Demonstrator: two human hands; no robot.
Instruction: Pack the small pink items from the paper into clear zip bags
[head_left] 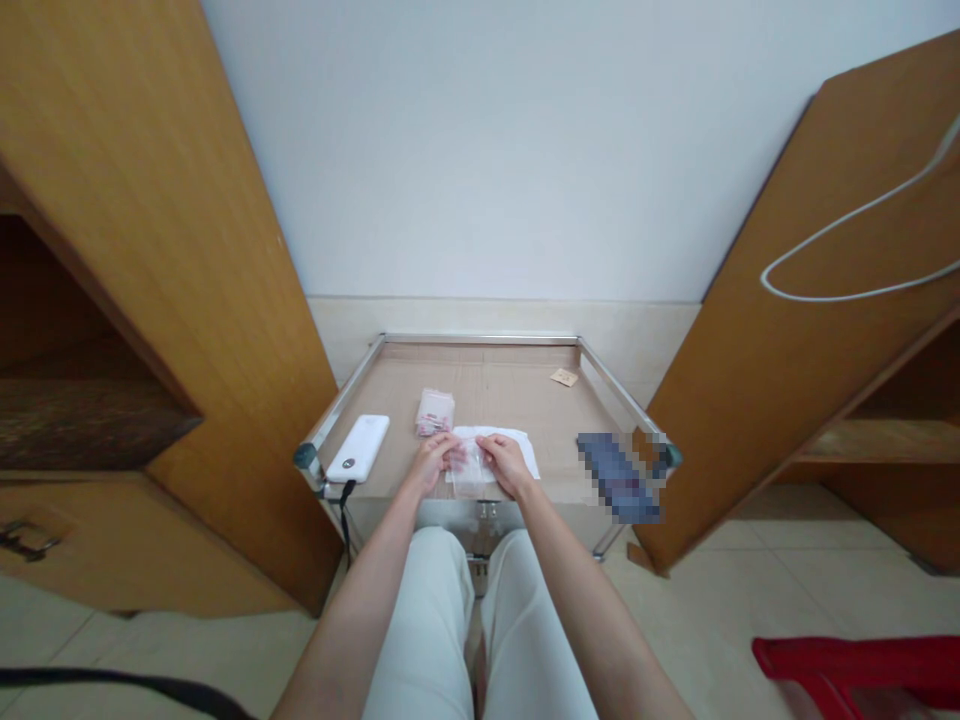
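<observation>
My left hand [433, 462] and my right hand [506, 463] meet over the near edge of a low table [517, 392]. Both pinch a small clear plastic bag [472, 467] with something pink inside it, fingers closed on its top corners. The bag lies over a white sheet of paper [517, 440]. Just beyond my left hand sits a small stack of similar clear bags with pink contents [435, 411].
A white power bank [359, 447] with a dark cable lies at the table's left edge. A blurred dark flat object [619, 478] rests at the right edge, a small tan scrap [564, 377] at the back. Wooden cabinets flank the table. A red stool [862, 670] stands at lower right.
</observation>
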